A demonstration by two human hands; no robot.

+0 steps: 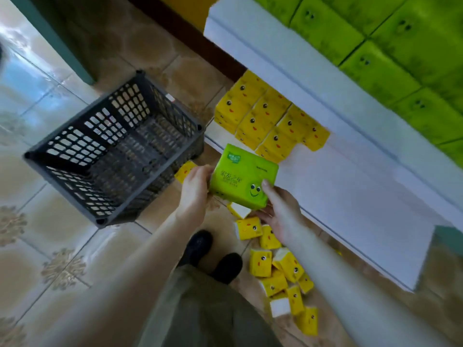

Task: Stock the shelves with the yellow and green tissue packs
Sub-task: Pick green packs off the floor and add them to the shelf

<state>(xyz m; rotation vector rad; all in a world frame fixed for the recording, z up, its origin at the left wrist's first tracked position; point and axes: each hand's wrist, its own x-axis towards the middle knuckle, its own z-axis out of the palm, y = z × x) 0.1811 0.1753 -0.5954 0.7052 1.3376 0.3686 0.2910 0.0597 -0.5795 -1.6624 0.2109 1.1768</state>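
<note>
A green tissue pack [241, 176] with a smiling face is held between both hands in front of the white shelves. My left hand [195, 189] grips its left end. My right hand [280, 214] holds its right lower corner, thumb on top and fingers beneath. Several yellow tissue packs [270, 121] stand in rows on the lower white shelf [350, 196]. Several green packs [390, 51] fill the upper shelf [288, 61]. More yellow packs [280, 269] lie scattered on the floor by my feet.
A dark plastic basket [112, 151] stands tilted on the tiled floor to the left, with one yellow pack [184, 171] beside its near corner. My black shoes [213, 256] are between the basket and the scattered packs. The lower shelf's right part is bare.
</note>
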